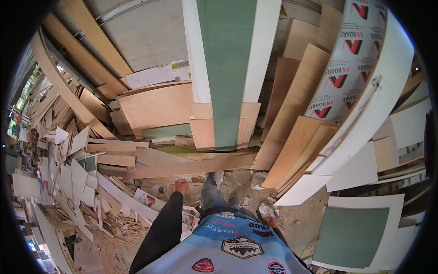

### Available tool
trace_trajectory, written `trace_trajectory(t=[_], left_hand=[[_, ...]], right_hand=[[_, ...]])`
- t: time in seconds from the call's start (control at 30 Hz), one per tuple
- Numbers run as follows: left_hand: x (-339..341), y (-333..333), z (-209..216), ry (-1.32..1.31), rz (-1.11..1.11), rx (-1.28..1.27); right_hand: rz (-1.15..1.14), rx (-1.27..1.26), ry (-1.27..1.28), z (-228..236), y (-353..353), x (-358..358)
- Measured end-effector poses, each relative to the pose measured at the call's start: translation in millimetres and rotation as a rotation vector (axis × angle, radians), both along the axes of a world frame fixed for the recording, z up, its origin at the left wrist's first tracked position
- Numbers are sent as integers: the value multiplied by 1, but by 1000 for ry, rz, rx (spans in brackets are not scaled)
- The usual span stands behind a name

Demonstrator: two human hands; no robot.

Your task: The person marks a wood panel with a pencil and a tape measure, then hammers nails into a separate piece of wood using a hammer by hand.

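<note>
Left hand [181, 186] is hanging near a plank [191, 167], right hand [271, 222] beside the shirt [182, 255], grips unclear; green board [226, 73] is leaning, unheld.

A low plank [196, 166] lies across the far edge of the floor [312, 217]. Just beyond it stands the foot of a long narrow panel [226, 73], which runs in front of a wider panel [263, 50]. Plywood sheets [157, 107] stand to its left, leaning boards [292, 109] to its right, and a large sheet [346, 64] farther right. An offcut heap [68, 173] covers the floor's left side. Near the right edge, a smaller panel [349, 237] lies on a bigger one. The left hand [181, 186] is near the plank; the right hand [270, 222] is beside the person's waist.
</note>
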State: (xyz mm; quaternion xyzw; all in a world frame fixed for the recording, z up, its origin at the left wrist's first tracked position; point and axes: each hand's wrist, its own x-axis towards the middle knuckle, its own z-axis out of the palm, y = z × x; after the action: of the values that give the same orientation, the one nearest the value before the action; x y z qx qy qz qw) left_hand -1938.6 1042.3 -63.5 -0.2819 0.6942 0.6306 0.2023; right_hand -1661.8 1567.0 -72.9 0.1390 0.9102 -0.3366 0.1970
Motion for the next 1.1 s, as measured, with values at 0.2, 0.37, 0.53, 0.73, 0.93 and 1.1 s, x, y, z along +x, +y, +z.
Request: trace_trajectory(t=[0.2, 0.37, 0.53, 0.73, 0.93, 1.1], left_hand=[[-154, 17, -8, 138, -157, -357], [-256, 45, -21, 335, -426, -590], [-322, 59, -58, 288, -759, -792], [-371, 88, -62, 113, -1132, -930], [-376, 79, -92, 240, -1203, -1118], [-365, 73, -103, 277, -1120, -1001]], right_hand=[[-463, -99, -200, 19, -31, 59], [-685, -120, -148, 38, -67, 80], [-717, -145, -267, 99, -129, 49], [-776, -67, -418, 137, -165, 31], [-800, -41, -492, 159, -172, 19], [-805, -25, -528, 175, -175, 17]])
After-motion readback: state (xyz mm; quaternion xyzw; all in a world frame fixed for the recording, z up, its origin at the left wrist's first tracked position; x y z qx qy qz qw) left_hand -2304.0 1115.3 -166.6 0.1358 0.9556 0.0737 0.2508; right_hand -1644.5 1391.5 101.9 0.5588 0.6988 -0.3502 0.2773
